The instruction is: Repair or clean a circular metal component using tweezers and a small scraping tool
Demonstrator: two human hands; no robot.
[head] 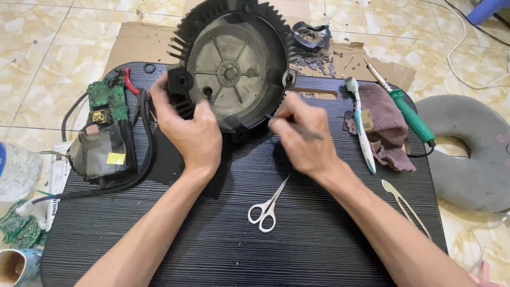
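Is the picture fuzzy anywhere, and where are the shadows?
In the head view, most is sharp: the white scissors and the round black housing show clear lines. The thin tool in the right hand looks slightly smeared. Soft light makes faint shadows under both forearms and beside the left hand on the dark ribbed table. Pale glare sits on the floor tiles.

Dark ribbed table [223, 250]: white scissors [267, 208], circuit board [107, 100], rag [387, 125], tweezers [405, 204].
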